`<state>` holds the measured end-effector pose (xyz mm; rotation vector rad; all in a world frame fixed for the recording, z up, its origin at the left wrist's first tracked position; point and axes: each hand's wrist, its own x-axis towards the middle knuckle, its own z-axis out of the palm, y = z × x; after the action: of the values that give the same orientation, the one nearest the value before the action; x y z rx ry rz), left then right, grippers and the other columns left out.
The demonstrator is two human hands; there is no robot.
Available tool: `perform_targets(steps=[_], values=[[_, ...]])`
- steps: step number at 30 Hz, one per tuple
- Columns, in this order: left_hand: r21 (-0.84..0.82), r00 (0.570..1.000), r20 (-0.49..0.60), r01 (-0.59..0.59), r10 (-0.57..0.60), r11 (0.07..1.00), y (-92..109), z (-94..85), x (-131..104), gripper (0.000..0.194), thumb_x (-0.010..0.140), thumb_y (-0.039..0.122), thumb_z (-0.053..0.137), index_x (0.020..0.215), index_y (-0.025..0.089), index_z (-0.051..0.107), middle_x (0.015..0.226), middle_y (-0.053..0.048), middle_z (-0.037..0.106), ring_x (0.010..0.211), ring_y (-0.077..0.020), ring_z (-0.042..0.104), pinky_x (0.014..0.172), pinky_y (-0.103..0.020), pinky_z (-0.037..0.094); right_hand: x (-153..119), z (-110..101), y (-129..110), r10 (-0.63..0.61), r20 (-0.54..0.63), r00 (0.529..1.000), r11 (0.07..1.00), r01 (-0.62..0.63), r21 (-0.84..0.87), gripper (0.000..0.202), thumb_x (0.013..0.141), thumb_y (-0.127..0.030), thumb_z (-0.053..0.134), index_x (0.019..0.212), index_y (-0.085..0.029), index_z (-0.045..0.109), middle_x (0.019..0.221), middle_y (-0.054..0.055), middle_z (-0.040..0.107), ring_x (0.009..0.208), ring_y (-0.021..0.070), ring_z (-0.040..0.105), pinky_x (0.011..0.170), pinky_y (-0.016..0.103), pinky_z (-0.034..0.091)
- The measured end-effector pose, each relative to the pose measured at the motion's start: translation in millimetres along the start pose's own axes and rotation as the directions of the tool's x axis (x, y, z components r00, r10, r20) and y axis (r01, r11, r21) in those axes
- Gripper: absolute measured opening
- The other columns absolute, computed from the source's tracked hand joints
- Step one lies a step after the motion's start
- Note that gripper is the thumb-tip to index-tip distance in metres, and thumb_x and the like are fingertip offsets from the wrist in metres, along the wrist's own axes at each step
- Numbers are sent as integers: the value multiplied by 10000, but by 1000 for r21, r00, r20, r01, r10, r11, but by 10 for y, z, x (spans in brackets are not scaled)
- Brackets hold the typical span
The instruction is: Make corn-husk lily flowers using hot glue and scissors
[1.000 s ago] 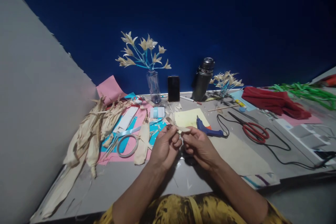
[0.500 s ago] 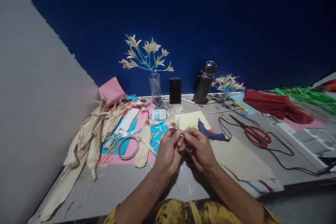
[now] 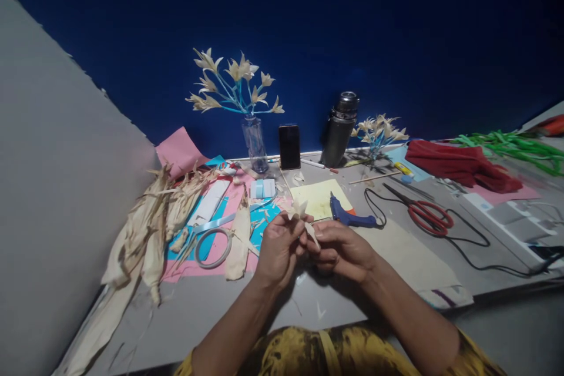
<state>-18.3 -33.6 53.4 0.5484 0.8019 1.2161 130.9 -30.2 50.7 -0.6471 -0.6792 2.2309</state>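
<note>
Between my two hands is a small cream flower of dried husk petals [image 3: 298, 210], held over the near part of the table. My left hand [image 3: 279, 249] is closed around its base, thumb and fingers pinched together. My right hand [image 3: 341, 249] touches it from the other side, its fingers bent at a petal that points down to the right. The lower end of the flower is hidden by my fingers. Just beyond my hands lie a yellow paper sheet [image 3: 315, 192] and a blue glue gun [image 3: 352, 215].
Dried corn husks [image 3: 132, 235] and a tape roll [image 3: 213, 248] lie at left on pink and blue paper. Behind stand a glass vase [image 3: 254, 144] of husk flowers, a phone [image 3: 289, 147] and a flask [image 3: 339, 132]. Red-handled scissors [image 3: 429, 217] and a black cord lie at right.
The flower is turned more into view, with its petals showing above and between my fingers. My right hand has rolled slightly outward. The whole view has shifted a little.
</note>
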Motion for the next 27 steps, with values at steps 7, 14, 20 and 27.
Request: perform_targets(steps=[7, 14, 20, 27], values=[[-61, 995, -66, -76, 72, 995, -14, 26, 51, 455, 608, 284, 910, 818, 167, 524, 689, 27, 642, 446, -42, 488, 440, -169, 361, -3, 91, 21, -126, -113, 986, 981, 106, -163, 221, 754, -335, 737, 733, -128, 660, 641, -17, 565, 430, 25, 244, 423, 182, 190], [-166, 989, -127, -102, 81, 981, -70, 82, 90, 449, 580, 229, 918, 826, 169, 546, 692, 33, 635, 585, -75, 563, 578, -187, 459, 59, 139, 202, -680, -226, 697, 510, 228, -830, 266, 726, -286, 792, 917, -202, 627, 735, -22, 619, 539, 95, 437, 504, 222, 355], [-164, 997, -67, -56, 46, 985, -114, 67, 89, 356, 662, 230, 872, 817, 163, 558, 633, 55, 573, 496, -43, 473, 495, -158, 379, 131, 159, 193, -808, -149, 570, 358, 275, -892, 92, 867, -278, 647, 808, -211, 627, 685, -3, 636, 591, 147, 554, 579, 271, 427], [-117, 998, -25, 52, -56, 992, -89, 25, 67, 371, 622, 234, 894, 767, 137, 566, 670, 51, 548, 459, -15, 409, 396, -135, 288, 54, 56, 60, -835, 21, 550, 152, 268, -951, 86, 884, -231, 605, 805, -216, 635, 766, 17, 644, 664, 161, 574, 623, 292, 448]])
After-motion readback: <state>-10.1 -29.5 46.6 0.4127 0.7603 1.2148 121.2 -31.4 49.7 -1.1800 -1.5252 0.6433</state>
